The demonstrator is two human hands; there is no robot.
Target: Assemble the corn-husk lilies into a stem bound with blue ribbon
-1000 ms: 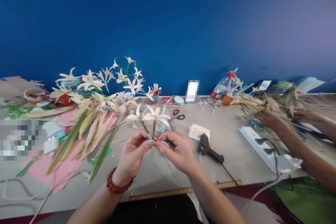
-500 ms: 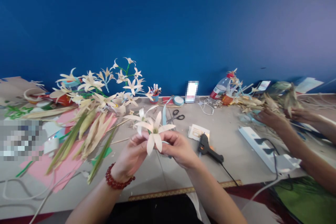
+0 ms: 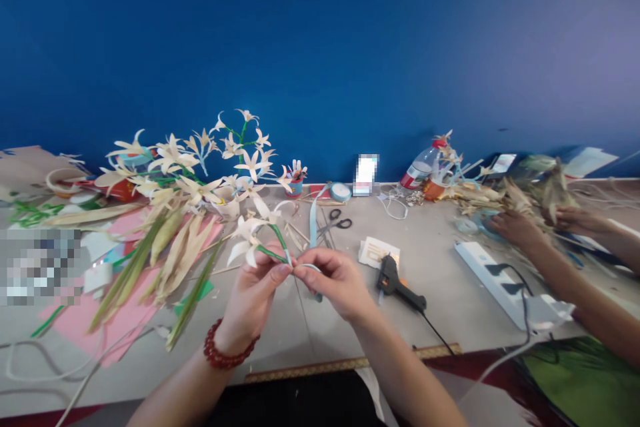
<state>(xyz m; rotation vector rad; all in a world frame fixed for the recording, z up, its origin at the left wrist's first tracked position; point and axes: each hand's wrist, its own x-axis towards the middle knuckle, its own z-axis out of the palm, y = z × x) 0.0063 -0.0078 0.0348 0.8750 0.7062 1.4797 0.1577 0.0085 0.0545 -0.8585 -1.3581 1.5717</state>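
Note:
My left hand (image 3: 261, 288) pinches the green-wrapped stems of a white artificial flower spray (image 3: 246, 240), whose blooms lean to the left above the fingers. Pressed close against it, my right hand (image 3: 334, 280) grips a pale blue tape (image 3: 313, 223) between thumb and fingers where it meets the stems. The tape rises from the table behind, near its roll (image 3: 341, 192). A beaded red bracelet circles my left wrist. Behind my right hand lie dark-handled scissors (image 3: 340, 220).
Finished white flowers (image 3: 173, 157) stand in pots at the back left, with dried husks (image 3: 187, 253) on pink paper before them. To the right are a black glue gun (image 3: 397, 283), a white power strip (image 3: 493, 287) and another person's hands (image 3: 515, 230) over husks. A bottle (image 3: 420, 163) stands near the wall.
The flower spray has turned from facing me to leaning left, so its green stems now show. My fingertips have come together at the stems and tape.

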